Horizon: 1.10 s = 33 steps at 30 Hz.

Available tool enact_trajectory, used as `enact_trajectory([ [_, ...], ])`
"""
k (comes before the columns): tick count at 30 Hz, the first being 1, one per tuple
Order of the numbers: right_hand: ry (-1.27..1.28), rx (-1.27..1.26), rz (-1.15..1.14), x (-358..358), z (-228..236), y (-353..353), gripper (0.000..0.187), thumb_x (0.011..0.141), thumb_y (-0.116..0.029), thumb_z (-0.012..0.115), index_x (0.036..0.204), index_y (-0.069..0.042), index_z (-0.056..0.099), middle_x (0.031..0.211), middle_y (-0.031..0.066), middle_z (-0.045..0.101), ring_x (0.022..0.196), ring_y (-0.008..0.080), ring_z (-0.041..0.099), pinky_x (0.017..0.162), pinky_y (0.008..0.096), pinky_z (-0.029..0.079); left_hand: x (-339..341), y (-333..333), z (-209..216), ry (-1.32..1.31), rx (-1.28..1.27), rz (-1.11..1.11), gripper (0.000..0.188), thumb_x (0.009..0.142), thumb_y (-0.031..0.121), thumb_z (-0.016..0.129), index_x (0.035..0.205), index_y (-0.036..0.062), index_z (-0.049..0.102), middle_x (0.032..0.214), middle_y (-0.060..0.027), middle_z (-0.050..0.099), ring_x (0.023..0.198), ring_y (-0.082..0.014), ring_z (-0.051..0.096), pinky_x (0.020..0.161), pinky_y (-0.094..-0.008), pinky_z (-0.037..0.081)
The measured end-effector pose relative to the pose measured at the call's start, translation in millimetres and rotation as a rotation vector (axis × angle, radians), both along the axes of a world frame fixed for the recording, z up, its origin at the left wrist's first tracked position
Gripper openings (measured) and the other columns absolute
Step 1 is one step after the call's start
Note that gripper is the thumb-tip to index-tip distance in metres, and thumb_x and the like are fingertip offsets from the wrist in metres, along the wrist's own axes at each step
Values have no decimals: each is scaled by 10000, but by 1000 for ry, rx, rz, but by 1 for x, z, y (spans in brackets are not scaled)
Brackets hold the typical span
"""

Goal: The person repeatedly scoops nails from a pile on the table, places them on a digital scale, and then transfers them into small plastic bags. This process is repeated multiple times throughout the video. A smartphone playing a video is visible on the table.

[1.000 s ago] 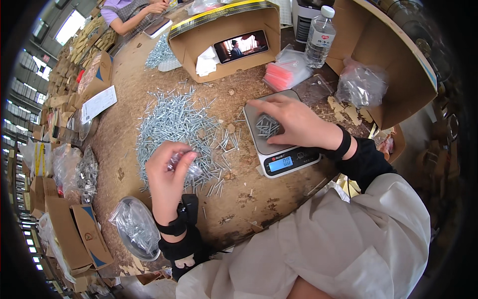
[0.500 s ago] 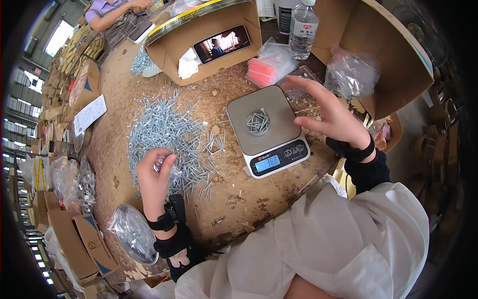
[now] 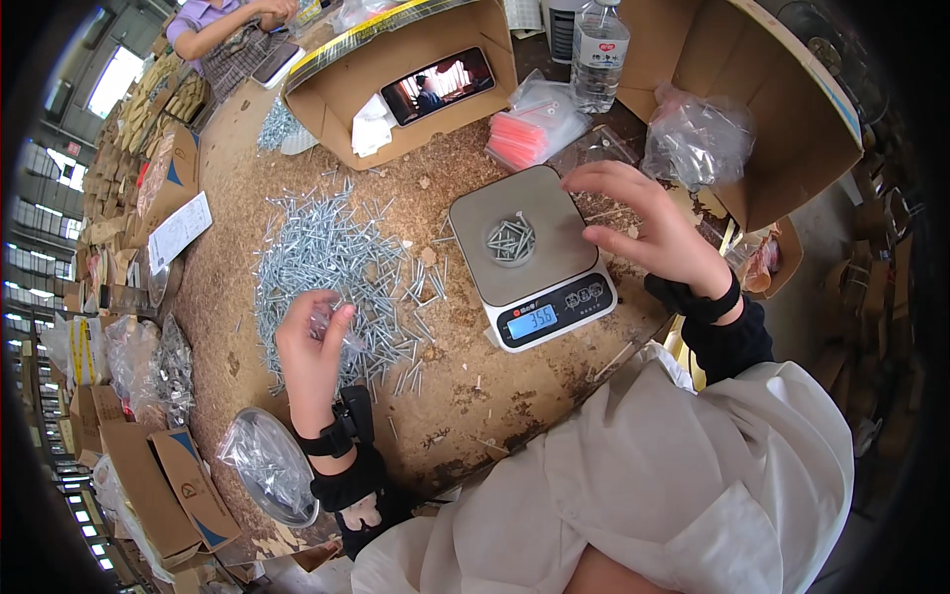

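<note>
My right hand spread wide, the small cup of screws to its left on the scale, my left hand pinching clear plastic by the screw pile

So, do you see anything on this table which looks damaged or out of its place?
Yes: the tabletop looks worn, with dark, rough patches toward its near edge. Also, some metal fasteners lie scattered between the main pile and the scale, so they look strayed.

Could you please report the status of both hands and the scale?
Left hand holding clear bag over pile. Right hand open, empty, by scale. Cup of screws on scale, nothing over it.
</note>
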State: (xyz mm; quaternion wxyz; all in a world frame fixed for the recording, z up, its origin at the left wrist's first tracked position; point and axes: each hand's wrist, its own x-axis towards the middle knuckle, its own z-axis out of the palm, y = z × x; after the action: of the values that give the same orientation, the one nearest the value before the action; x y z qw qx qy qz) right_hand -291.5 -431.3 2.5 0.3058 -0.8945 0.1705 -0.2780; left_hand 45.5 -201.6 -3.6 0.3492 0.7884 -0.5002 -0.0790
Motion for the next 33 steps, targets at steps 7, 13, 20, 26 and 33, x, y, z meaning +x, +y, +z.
enact_trajectory([
  [7,139,-155,-24,49,-4,-11,241,832,-190,722,1020,-47,679,901,124,671,869,327,653,768,425,524,1,2,-1,-264,89,112,359,938,316,692,1111,3,656,857,-120,638,745,-229,606,682,-343,473],
  [13,267,-288,14,77,-16,-15,157,801,-186,736,844,-58,657,774,119,666,737,340,655,664,431,510,-13,25,11,-60,-5,141,295,1016,250,558,1135,-3,650,795,-80,597,706,-159,564,644,-302,442],
  [20,207,-357,-39,78,13,-3,126,789,-163,702,775,-54,641,717,126,654,713,343,660,638,437,526,-44,30,-1,241,-213,122,328,1084,246,428,1163,-14,612,766,-2,491,730,-92,473,676,-243,382],
  [26,71,-300,93,100,25,7,120,802,-156,705,815,-51,649,706,129,654,695,343,660,621,456,518,-51,26,-3,327,-232,39,380,1025,241,464,1315,6,536,844,-23,524,774,-109,466,753,-243,369],
  [33,-172,-265,303,113,77,49,455,801,-122,691,1240,-47,599,865,138,670,757,352,667,635,455,524,-75,20,-3,301,-589,44,776,858,266,539,1515,-13,233,1046,-85,503,910,-154,446,857,-287,337],
])
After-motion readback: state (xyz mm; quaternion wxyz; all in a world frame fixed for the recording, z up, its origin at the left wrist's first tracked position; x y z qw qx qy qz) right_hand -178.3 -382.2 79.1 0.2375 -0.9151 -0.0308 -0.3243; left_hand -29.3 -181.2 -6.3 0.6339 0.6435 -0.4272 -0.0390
